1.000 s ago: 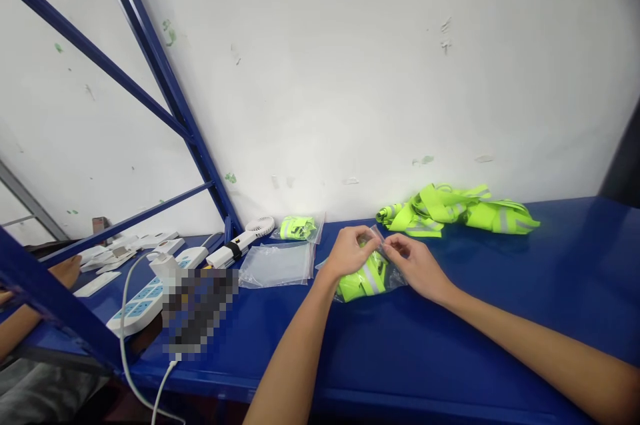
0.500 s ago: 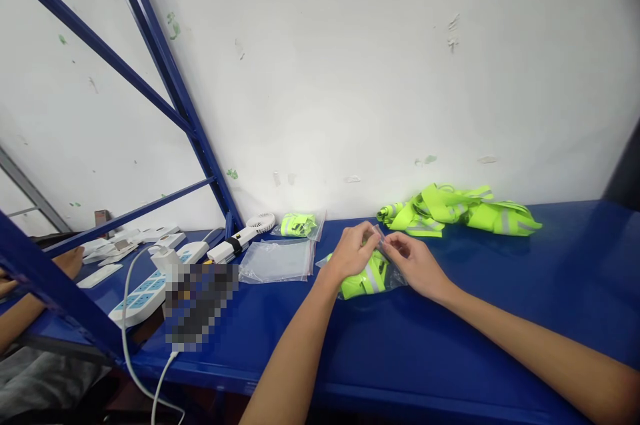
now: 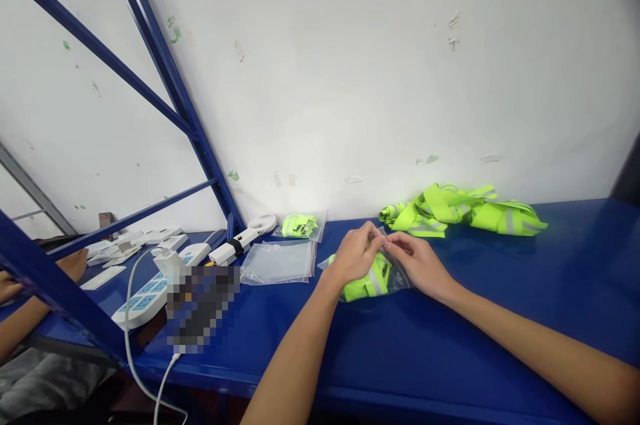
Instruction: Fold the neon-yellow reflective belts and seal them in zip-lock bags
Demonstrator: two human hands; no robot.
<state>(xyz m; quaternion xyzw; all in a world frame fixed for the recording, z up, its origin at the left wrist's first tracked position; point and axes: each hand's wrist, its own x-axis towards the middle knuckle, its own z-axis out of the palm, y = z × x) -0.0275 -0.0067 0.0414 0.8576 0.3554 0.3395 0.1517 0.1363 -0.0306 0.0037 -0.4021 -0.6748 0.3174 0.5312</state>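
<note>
A clear plastic bag [image 3: 399, 278] with a folded yellow-green reflective strap [image 3: 367, 283] inside lies on the blue table [image 3: 450, 338]. My left hand [image 3: 356, 253] pinches the bag's top edge from the left and partly covers the strap. From the right, my right hand [image 3: 417, 261] pinches the same edge, its fingertips close to the left ones. Behind them, against the wall, is a loose heap of yellow-green reflective straps [image 3: 450, 210]. Left of my hands, flat clear bags [image 3: 277, 261] lie in front of another bagged strap [image 3: 299, 225].
A white handheld fan [image 3: 250, 235], a power strip [image 3: 145, 295] with white cables and a pixelated object [image 3: 203, 311] stand at the left. A blue metal frame [image 3: 175, 88] rises there. Beyond it are another person's arms [image 3: 30, 318] and small white items.
My right hand's fingertips have moved slightly left along the bag's edge, closer to my left hand. The whole view has shifted slightly.
</note>
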